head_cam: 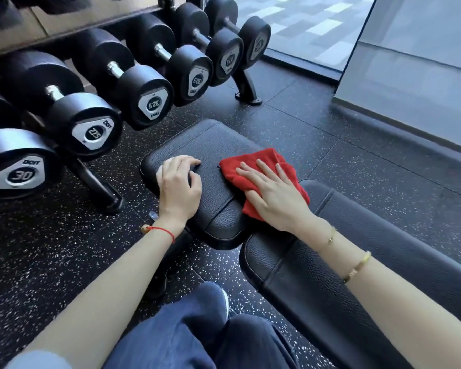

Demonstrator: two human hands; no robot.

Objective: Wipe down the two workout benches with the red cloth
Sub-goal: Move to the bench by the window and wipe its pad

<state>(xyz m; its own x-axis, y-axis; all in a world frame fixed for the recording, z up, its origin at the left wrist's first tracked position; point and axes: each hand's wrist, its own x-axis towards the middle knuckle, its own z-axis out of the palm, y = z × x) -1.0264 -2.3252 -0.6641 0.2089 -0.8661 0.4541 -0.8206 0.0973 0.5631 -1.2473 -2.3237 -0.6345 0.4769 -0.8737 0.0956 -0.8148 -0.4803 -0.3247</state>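
Right hand (274, 193): one, fingers straight and spread, palm flat on the red cloth (253, 166), pressing it to the pad, likely so the whole cloth drags evenly when wiping.

Left hand (180, 182): one, fingers curled, resting on the near-left edge of the seat pad (210, 145), holding nothing that shows; judged to brace the body or steady the pad while the other hand works.

Red cloth: one, crumpled, lying on the right side of the seat pad, its near corner reaching toward the gap before the back pad (317, 275).

Bench pads: two in view, both black, grained leatherette. Seat pad lies farther off, back pad nearer and to the right, with a narrow gap between. Whether these belong to a single bench cannot be told with certainty; a second bench is not seen.

Dumbbells (144, 99): six at least on the rack (246, 86) at far left, ends facing out, the rack tilting them for easy reach. One label reads 30; the others are harder to read.

Bracelets: three; one red cord on the left wrist, two gold on the right forearm.

Floor (51, 249): black rubber, white-flecked.

Judgement: wiping of the seat pad is under way; back pad likely remains.
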